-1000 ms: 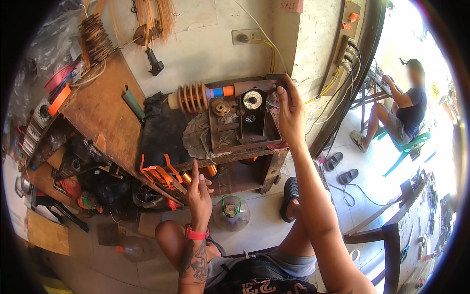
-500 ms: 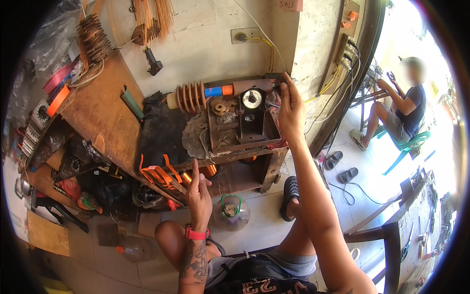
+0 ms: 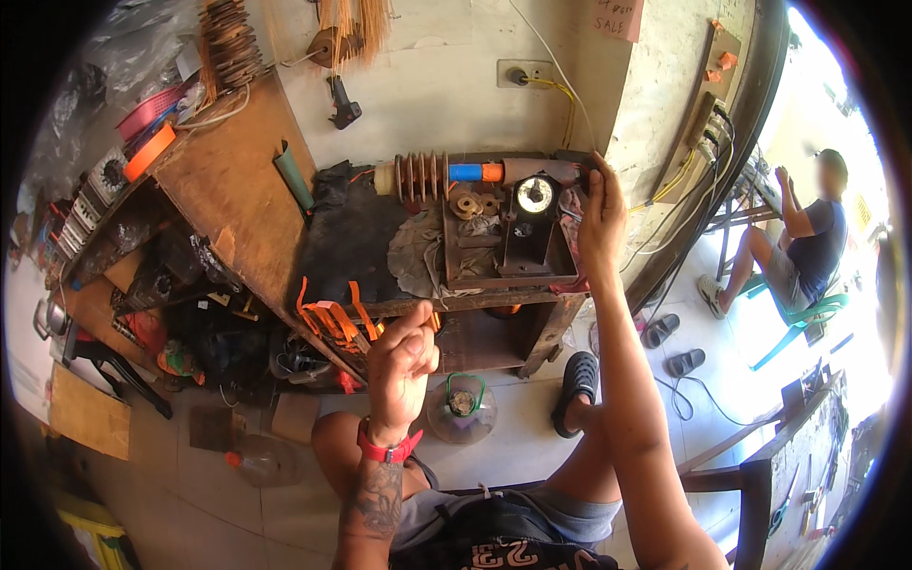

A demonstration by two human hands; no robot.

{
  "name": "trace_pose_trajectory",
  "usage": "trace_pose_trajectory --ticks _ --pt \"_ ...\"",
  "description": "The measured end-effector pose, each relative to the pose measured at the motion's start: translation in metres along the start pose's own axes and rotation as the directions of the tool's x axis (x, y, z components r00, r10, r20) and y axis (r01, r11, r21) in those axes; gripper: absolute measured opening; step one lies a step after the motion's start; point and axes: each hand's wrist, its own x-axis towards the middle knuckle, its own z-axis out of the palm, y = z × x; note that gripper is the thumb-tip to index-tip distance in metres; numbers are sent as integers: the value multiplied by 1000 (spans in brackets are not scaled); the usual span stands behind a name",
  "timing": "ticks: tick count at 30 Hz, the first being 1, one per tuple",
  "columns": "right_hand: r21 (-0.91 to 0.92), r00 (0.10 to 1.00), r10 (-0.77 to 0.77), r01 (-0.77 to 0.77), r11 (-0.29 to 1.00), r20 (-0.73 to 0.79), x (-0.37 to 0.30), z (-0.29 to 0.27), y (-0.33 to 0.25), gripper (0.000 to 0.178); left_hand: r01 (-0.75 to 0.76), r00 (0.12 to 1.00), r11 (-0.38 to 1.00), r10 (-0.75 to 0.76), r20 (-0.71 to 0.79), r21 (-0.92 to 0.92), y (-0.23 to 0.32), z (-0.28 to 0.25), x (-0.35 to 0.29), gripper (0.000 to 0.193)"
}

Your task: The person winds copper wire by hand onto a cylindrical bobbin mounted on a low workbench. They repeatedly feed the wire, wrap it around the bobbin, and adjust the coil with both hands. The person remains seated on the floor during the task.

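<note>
A coil winding machine (image 3: 518, 249) with a round dial stands on the bench before me. Its shaft carries a spool with several brown flanges (image 3: 421, 178), blue and orange bands and a brown sleeve. My right hand (image 3: 605, 220) reaches to the right end of this shaft, fingers bent round its far side; what they grip there is hidden. In front of the bench's edge, my left hand (image 3: 403, 366) is raised with its fingers curled and index finger pressed near the thumb. Anything thin between those fingers is too small to make out.
Orange strips (image 3: 332, 321) hang at the bench's front left. Below stands a clear jug with a green handle (image 3: 463, 408). A wooden cabinet (image 3: 237, 180) rises at left. At right are a power strip (image 3: 705, 123) with cables, sandals (image 3: 662, 330) and a seated person (image 3: 803, 228).
My left hand's fingers have gone from pointing upward to curled in. My right hand stays at the shaft's end. The view has shifted, and the seated person's hands are raised higher.
</note>
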Motion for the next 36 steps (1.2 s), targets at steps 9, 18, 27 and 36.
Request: trace_pose_trajectory --ticks 9,18,27,36 --pt "-126 992 118 -110 986 50 26 -12 8 57 150 980 374 66 -188 915 -27 -11 -6 48" --pt "-86 975 211 -205 975 68 4 -35 21 70 250 959 475 -3 -282 844 -49 -22 -16 58" --pt "-130 978 186 -174 976 92 -1 -44 15 62 238 957 484 29 -288 842 -52 -20 -14 55" --pt "-111 989 124 -114 987 82 -3 -39 15 55 258 957 466 -5 -289 846 -51 -19 -15 54"
